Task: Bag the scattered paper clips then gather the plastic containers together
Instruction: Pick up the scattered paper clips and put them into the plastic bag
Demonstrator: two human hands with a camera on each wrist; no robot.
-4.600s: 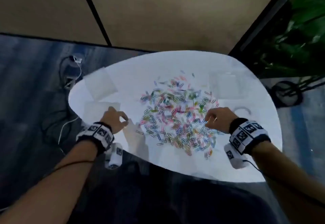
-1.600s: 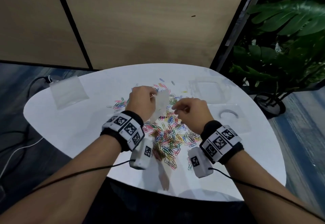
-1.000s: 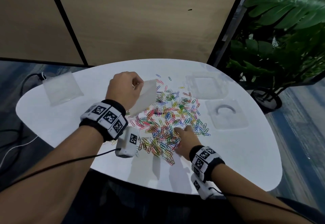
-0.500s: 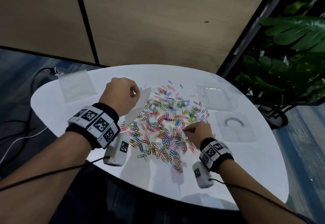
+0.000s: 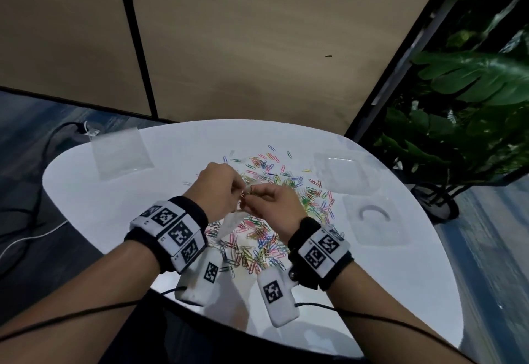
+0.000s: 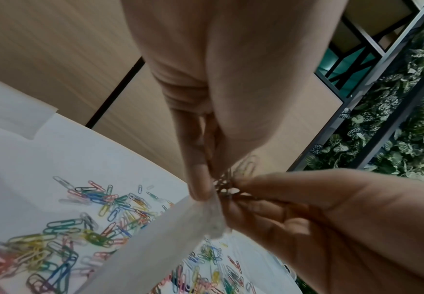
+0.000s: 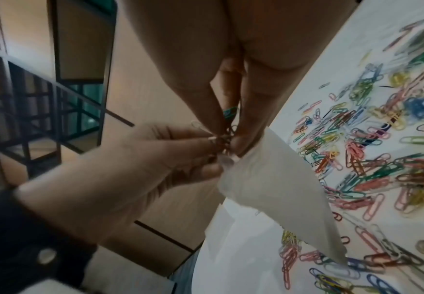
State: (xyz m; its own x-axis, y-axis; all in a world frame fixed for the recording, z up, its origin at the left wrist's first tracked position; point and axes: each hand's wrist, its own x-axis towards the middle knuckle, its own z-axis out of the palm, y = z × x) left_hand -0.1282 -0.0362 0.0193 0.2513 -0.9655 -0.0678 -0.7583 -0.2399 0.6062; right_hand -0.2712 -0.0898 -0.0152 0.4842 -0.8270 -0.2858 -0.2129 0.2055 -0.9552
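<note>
The right hand pinches a clump of paper clips at 3 o'clock of the bag mouth, which the left hand grips, its body trailing toward 7 o'clock

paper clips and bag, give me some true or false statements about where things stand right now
1. The left hand pinches the top of the small clear bag. True.
2. The right hand lies flat and open on the table. False: it is raised and pinches a small bunch of paper clips at the bag's mouth.
3. Most of the clips are already bagged. False: a large colourful pile lies loose on the table.
4. Two clear plastic containers lie on the right side of the table. True.
5. A second flat bag lies at the table's far left. True.
</note>
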